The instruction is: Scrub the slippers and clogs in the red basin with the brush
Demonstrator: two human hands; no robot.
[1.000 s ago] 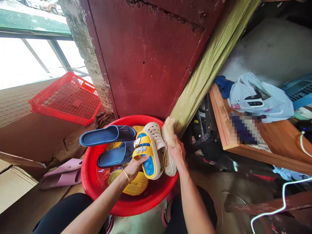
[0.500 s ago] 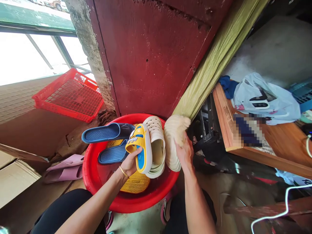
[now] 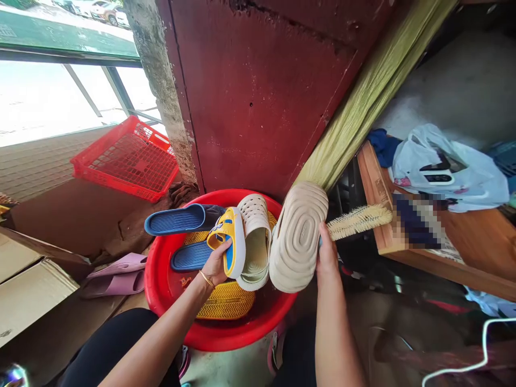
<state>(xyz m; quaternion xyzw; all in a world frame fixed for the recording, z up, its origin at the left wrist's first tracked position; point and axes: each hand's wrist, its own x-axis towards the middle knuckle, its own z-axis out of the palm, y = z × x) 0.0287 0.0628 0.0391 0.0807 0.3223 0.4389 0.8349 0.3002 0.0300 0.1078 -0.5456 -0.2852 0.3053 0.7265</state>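
My left hand [image 3: 217,263] is closed on a yellow-and-blue slipper [image 3: 237,252] with a white sole edge, tilted on its side. Against it stands a beige clog [image 3: 256,247] with holes in its upper, its opening facing me. My right hand [image 3: 327,252] grips a bristle brush [image 3: 360,221], which points right, and presses the edge of a second beige clog [image 3: 300,236], whose ringed sole faces me. Blue slippers [image 3: 175,220] and yellow slippers [image 3: 228,301] lie in the red basin [image 3: 237,339] below.
Left of the basin are pink slippers [image 3: 115,277], a red plastic crate [image 3: 133,161] and cardboard [image 3: 32,301]. A maroon door [image 3: 258,97] stands behind. To the right is a wooden table [image 3: 463,231] with a white plastic bag [image 3: 451,172]; a white cable [image 3: 459,368] runs below.
The brush has come off the clog and swung to the right. The second beige clog has turned, its sole more towards me. My left hand still holds the yellow-and-blue slipper.
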